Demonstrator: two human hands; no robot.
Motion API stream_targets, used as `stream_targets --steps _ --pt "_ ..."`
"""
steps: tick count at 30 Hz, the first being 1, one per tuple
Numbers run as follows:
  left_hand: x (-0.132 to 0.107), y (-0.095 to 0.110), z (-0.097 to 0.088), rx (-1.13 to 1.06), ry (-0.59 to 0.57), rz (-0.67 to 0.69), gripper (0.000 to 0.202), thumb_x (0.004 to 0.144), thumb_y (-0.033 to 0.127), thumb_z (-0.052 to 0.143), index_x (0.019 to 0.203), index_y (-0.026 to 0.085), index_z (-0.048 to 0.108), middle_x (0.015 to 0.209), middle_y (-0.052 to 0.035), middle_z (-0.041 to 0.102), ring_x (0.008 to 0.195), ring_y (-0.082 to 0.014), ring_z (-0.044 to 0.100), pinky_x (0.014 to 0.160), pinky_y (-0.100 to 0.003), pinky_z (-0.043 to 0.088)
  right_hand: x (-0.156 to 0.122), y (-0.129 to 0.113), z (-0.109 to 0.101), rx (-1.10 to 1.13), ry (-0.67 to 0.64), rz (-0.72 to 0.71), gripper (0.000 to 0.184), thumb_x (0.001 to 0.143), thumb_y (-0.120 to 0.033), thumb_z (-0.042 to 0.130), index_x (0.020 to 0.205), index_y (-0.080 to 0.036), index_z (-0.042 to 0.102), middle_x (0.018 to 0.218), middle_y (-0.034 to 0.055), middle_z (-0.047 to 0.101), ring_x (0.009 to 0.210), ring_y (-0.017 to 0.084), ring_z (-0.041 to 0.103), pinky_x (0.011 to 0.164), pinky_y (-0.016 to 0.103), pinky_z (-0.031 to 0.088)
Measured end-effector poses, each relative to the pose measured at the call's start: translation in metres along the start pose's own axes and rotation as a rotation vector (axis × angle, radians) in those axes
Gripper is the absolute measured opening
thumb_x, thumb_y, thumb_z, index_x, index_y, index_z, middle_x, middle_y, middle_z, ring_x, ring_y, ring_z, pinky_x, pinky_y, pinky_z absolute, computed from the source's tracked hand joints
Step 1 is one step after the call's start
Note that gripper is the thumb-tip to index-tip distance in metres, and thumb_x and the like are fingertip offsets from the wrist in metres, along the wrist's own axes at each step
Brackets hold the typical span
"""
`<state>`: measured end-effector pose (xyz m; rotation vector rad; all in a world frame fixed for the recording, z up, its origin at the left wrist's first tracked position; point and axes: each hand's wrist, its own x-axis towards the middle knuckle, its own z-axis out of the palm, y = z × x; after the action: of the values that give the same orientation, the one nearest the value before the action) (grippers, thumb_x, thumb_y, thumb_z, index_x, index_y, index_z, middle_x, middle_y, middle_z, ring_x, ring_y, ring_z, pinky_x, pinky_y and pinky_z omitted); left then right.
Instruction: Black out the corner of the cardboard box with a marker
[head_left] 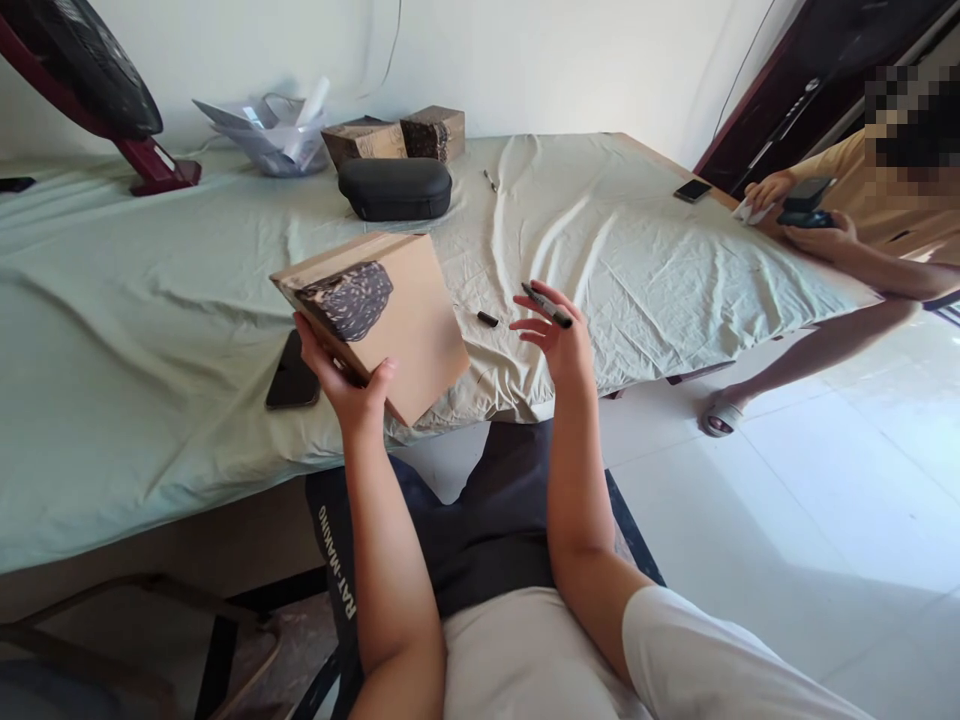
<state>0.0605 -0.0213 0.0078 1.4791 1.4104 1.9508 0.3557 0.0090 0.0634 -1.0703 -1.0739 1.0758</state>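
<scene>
While our left hand holds a tan cardboard box with a dark patterned patch at the centre of the frame, its grip is closed around the lower left edge, thumb on the plain face. We see the box tilted over the desk, which is draped in a pale green, wrinkled cloth; we cannot tell whether a corner touches it. Right of centre, our right hand has its grip on a slim black marker pen, the other fingers spread. Between the box and that hand we see a small black pen cap lying on the cloth. A flat black phone lies just left of our left wrist, and a black oblong zipped case rests behind the box, at the upper centre.
</scene>
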Motion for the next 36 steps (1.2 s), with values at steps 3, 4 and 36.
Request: stream_targets --steps 3,4,36 --pt "0.000 -0.010 -0.004 -0.087 -0.008 0.007 0.125 0.075 0.064 0.081 0.179 0.029 0.021 0.184 -0.0180 0.030 0.166 -0.0455 0.041 0.128 -0.059 0.047 0.009 0.023 -0.004 -0.010 -0.029 0.115 0.047 0.098 -0.042 0.059 0.140 -0.024 0.070 0.127 0.0118 0.084 0.083 0.016 0.082 0.067 0.028 0.061" --pt "0.000 -0.012 -0.005 -0.087 -0.016 0.017 0.123 0.078 0.065 0.079 0.179 0.030 0.019 0.184 -0.0158 0.031 0.167 -0.0464 0.040 0.129 -0.062 0.044 0.013 0.031 -0.004 -0.072 -0.014 0.123 0.049 0.096 -0.036 0.060 0.142 -0.022 0.067 0.125 0.0121 0.084 0.078 0.016 0.080 0.066 0.028 0.060" --pt "0.005 -0.030 -0.011 -0.219 -0.007 -0.094 0.130 0.067 0.054 0.072 0.181 0.021 0.018 0.173 -0.0178 0.049 0.159 -0.0398 0.054 0.133 -0.054 0.046 0.047 0.070 0.028 -1.349 -0.109 -0.040 0.051 0.101 -0.010 0.048 0.143 -0.013 0.077 0.143 0.0208 0.074 0.133 0.039 0.064 0.107 0.046 0.054"
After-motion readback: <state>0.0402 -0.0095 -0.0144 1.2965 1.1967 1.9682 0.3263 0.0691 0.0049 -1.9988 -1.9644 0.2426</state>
